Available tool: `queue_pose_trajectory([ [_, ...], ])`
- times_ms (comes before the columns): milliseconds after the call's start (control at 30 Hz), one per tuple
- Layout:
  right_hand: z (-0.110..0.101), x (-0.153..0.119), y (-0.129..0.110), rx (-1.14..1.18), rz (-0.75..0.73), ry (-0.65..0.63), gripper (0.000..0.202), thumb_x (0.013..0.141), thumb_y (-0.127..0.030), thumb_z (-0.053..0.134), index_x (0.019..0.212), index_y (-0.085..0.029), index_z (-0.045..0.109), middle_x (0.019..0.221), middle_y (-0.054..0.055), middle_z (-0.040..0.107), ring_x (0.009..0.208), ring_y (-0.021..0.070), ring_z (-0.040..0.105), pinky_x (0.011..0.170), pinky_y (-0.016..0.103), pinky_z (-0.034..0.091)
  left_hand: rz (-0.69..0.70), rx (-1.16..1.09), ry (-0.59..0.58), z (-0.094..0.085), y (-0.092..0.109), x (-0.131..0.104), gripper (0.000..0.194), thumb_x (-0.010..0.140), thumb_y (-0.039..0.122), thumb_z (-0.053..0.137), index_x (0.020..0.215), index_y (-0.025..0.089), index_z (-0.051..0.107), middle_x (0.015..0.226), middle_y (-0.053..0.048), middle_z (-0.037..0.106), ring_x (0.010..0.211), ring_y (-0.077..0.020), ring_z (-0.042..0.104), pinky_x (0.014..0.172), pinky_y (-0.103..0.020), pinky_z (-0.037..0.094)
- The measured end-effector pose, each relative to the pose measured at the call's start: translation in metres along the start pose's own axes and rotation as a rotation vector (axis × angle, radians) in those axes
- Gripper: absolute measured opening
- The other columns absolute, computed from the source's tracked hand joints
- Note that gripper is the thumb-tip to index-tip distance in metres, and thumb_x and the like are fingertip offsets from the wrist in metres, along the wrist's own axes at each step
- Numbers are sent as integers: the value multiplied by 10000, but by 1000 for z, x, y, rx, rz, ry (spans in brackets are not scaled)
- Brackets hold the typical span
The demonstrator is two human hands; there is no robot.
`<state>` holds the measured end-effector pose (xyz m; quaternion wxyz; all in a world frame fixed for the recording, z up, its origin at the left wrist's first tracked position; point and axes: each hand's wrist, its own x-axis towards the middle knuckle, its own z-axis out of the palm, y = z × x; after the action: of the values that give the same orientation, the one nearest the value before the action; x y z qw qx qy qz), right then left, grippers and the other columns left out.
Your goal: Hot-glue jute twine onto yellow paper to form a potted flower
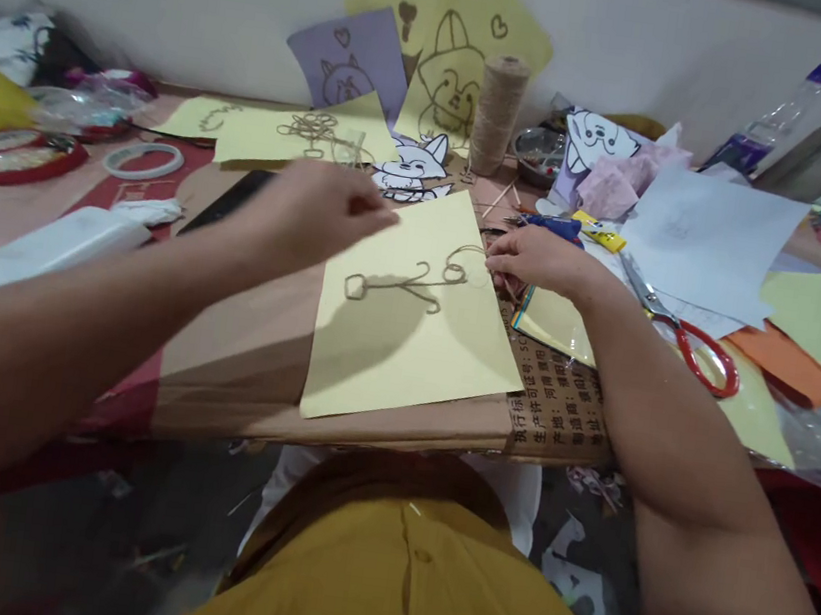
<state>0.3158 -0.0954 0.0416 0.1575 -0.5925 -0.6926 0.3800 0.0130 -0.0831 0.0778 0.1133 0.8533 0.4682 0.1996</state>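
A pale yellow sheet (364,372) lies before me, with brown twine (390,283) shaped into a stem with curled branches, a squarish loop at the left end and a round loop at the right. My left hand (324,215) hovers over the sheet's upper left edge, thumb and fingers pinched together; anything between them is too small to see. At the sheet's right edge, my right hand (538,260) has its fingertips closed on a loose curve of the twine that rises from the round loop. Dark strands show partly under that hand.
A twine spool (497,115) stands at the back by drawn sheets (447,80) leaning on the wall. Red-handled scissors (686,334), a yellow tube (599,232) and papers lie right. Tape rolls (143,159) and a white glue gun-like object (39,257) lie left.
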Motion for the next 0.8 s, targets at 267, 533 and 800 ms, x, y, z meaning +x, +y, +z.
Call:
queue_pose_trajectory([
  [267,-6,-10,-6,-143,-24,-95,217,924,-157,675,723,-233,699,654,15,714,566,160,611,588,324,453,309,45,-204,87,8,5,749,953,587,721,1476,61,621,1528,-226,614,1416,-367,582,1228,-490,442],
  [533,2,-13,-16,-287,-124,172,216,877,-36,597,870,-206,731,821,38,771,721,186,682,701,328,492,444,-67,-194,70,-16,12,410,1017,513,633,1243,206,786,1337,-103,754,1231,-258,697,1110,-397,537],
  [800,21,2,-9,-329,-249,321,308,941,-152,664,1234,-151,756,999,81,780,891,211,682,821,334,491,500,-94,-41,85,-19,9,333,1063,384,571,1142,157,803,1183,-123,776,1108,-266,705,1018,-419,567],
])
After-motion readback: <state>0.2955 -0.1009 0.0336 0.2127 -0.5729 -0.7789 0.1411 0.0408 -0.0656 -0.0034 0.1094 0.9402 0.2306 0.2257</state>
